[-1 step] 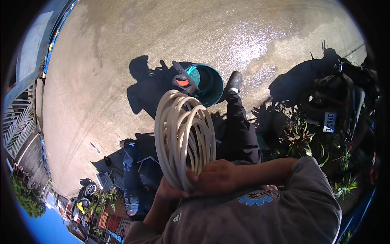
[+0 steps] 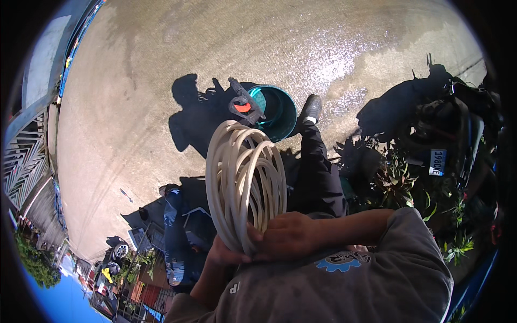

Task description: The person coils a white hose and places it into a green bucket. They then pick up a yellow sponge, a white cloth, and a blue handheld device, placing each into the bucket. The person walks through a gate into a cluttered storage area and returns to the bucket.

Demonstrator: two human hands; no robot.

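Note:
A thick coil of cream hose [image 2: 221, 177] stands upright in front of my torso. My left hand [image 2: 226, 250] grips its lower end, and my right hand [image 2: 280, 234] presses round it just to the right, fingers curled and partly hidden by the loops. Beyond the coil, a green bucket [image 2: 283, 110] rests on the concrete, with a black tool [image 2: 239, 97] with a red part lying across its left side. My right leg [image 2: 315, 161], in dark trousers, stretches forward beside the bucket.
Wet concrete [image 2: 334, 59] spreads ahead. A dark vehicle [image 2: 458, 124] with a white plate and leafy plants [image 2: 398, 180] are at right. A slatted gate [image 2: 24, 161] stands far left. What looks like a blue-clad leg [image 2: 175, 226], a wheel [image 2: 121, 250] and assorted clutter lie lower left.

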